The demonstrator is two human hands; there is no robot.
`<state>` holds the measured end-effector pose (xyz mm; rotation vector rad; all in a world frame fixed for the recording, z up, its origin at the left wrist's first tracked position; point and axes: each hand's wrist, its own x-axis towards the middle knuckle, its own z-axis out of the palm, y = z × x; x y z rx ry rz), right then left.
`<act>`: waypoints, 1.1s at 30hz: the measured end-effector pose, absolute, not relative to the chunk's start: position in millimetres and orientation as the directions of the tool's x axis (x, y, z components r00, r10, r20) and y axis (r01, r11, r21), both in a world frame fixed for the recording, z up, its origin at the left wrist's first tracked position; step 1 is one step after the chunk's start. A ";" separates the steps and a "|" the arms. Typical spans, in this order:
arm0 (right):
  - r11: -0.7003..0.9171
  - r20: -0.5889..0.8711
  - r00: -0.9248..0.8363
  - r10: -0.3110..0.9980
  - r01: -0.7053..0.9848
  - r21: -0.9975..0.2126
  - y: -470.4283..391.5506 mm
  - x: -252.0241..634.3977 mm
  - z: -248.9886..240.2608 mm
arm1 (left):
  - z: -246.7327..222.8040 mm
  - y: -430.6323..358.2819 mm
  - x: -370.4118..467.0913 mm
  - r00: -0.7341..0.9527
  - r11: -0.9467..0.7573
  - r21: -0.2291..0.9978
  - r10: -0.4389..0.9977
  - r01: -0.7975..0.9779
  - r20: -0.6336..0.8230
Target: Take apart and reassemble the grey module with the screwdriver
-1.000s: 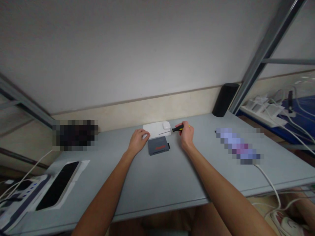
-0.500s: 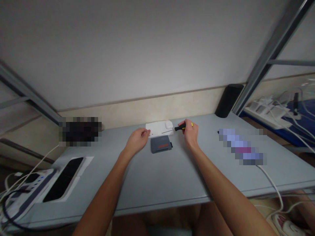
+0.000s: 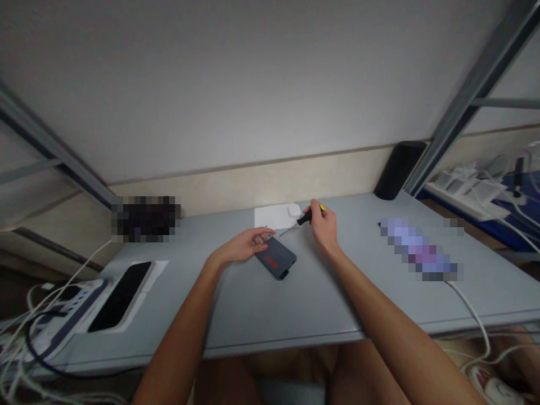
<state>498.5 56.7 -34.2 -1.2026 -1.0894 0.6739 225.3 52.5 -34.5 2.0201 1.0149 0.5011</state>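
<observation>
Swung round, the grey box points its black tab towards the worktop's near edge; left hand touches it, thumb and fingers apart, right hand grips the screwdriver

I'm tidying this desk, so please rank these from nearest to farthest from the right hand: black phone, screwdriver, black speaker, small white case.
From the right hand:
1. Screwdriver: held in it.
2. Small white case: just to its left.
3. Black speaker: to the right, near the wall.
4. Black phone: far left.
</observation>
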 end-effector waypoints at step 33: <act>0.308 0.280 -0.185 0.942 0.143 -0.941 24.4 467.6 -21.8 | -28.9 53.3 205.8 0.603 -0.193 0.873 0.786 0.447 -0.135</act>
